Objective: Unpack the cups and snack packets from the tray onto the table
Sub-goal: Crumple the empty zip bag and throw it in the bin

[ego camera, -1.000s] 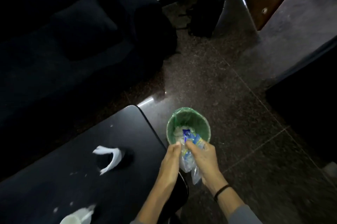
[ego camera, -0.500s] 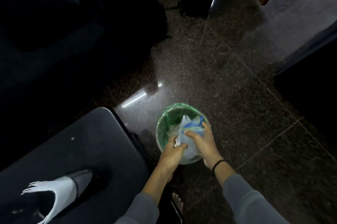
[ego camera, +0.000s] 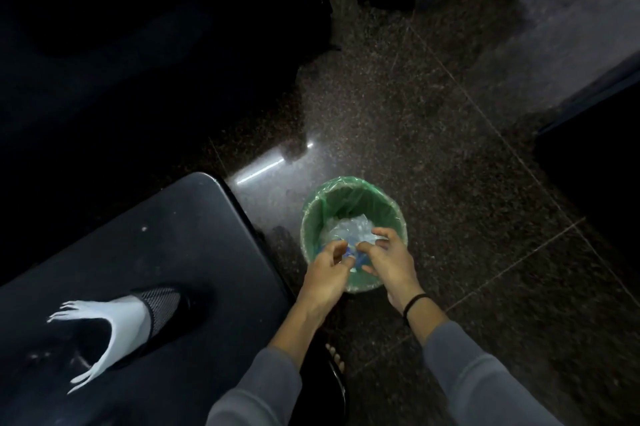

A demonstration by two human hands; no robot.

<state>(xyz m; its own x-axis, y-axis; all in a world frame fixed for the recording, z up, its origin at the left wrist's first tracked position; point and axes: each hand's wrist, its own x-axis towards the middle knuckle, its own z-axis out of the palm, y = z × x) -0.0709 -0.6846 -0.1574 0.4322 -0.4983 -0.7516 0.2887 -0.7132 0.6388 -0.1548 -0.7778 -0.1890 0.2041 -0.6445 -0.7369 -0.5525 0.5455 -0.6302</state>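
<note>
A crumpled clear plastic wrapper with blue print (ego camera: pixel 349 229) lies inside the green-lined waste bin (ego camera: pixel 313 203) on the floor. My left hand (ego camera: pixel 327 268) and my right hand (ego camera: pixel 389 257) hover side by side over the bin's near rim, fingers loosely curled and spread. The right fingertips brush the plastic; neither hand grips it. A small blue scrap shows between the two hands. No cups or tray are in view.
The dark table (ego camera: pixel 194 235) stands left of the bin, carrying a torn white wrapper (ego camera: pixel 119 325) beside a black mesh object (ego camera: pixel 162 304). A dark sofa fills the upper left. Speckled stone floor surrounds the bin; my bare foot (ego camera: pixel 336 354) is below it.
Both hands gripped the wrapper over the bin; now it has dropped into the bin and the fingers have loosened. The view has tilted further down.
</note>
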